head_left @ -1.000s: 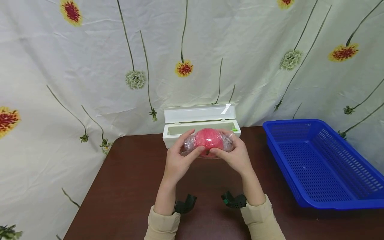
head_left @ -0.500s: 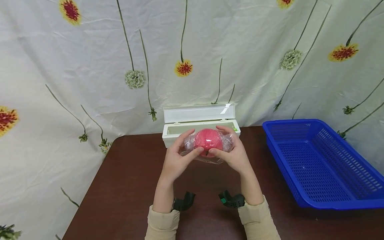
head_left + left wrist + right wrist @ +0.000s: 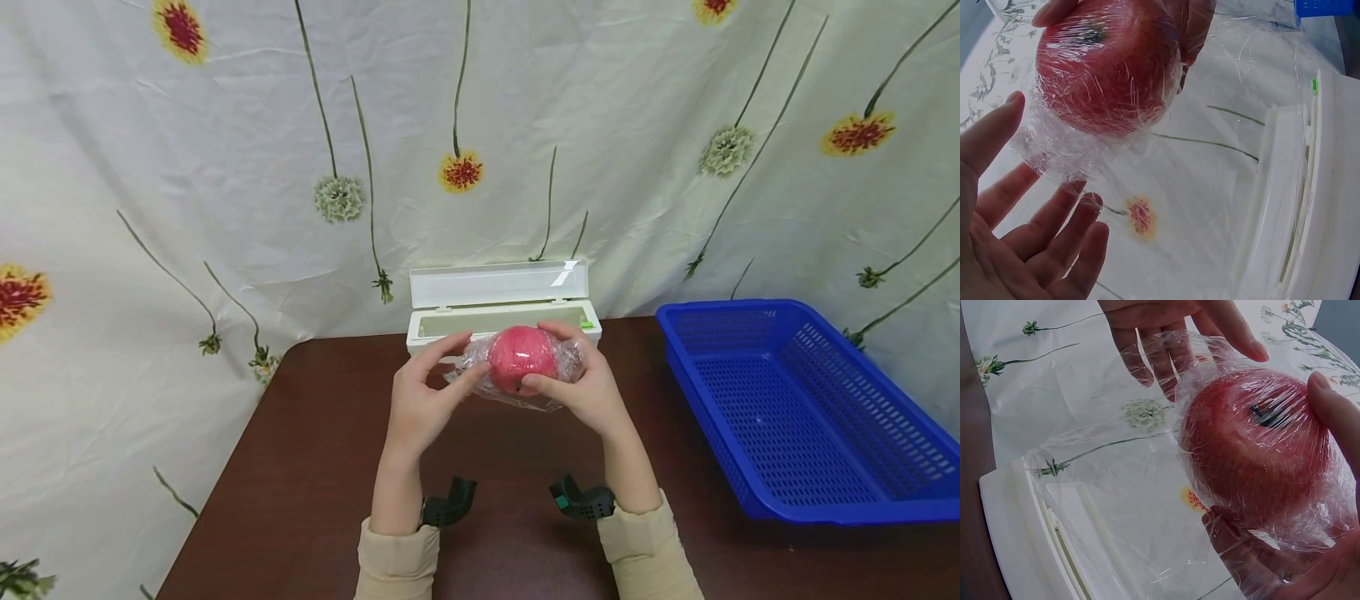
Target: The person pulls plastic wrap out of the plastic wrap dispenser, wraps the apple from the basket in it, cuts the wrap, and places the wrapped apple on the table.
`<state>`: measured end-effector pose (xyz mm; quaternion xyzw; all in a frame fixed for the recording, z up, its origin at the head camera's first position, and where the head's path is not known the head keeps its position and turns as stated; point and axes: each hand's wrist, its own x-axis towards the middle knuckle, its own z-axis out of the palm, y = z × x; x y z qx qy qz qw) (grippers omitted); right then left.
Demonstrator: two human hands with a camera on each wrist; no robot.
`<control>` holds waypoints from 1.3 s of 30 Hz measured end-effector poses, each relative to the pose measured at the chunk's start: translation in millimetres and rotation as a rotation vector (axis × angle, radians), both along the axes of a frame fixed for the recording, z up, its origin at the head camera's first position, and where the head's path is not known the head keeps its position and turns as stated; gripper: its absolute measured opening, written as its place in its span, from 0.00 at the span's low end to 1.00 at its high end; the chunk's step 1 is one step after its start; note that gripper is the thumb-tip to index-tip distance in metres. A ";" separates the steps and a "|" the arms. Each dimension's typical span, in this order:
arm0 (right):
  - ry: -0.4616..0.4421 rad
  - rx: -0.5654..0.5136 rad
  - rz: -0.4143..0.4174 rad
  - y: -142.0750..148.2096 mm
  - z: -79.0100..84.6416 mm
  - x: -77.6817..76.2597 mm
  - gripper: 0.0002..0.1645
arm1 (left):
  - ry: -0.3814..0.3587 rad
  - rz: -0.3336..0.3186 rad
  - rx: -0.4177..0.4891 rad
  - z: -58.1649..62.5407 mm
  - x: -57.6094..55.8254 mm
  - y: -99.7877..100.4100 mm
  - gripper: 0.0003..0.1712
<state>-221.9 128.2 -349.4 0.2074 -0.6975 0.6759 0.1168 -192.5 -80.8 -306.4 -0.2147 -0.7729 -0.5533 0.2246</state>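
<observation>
A red apple, its stem visible under the wrap, is held above the table in front of the white box. Clear cling film surrounds the fruit, bunched at both sides, with a loose sheet trailing off it. My right hand grips the wrapped apple, thumb near the stem and fingers behind. My left hand is at the apple's left; in the left wrist view its thumb and loosely bent fingers stand apart around the bunched film. Whether those fingertips touch the film is hard to tell.
Behind the hands stands a long white box with its lid raised and a small green piece at its right end. A blue plastic basket is on the right of the dark brown table. A flowered cloth hangs behind.
My left hand has let go of the apple and moved to the left, its thumb drawn away from the stem. The right hand keeps its grip. Loose film now hangs below the apple.
</observation>
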 end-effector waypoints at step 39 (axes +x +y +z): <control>-0.044 0.040 0.004 4.8 -2.5 0.8 0.38 | 0.045 -0.129 0.074 -7.6 -3.6 -16.7 0.09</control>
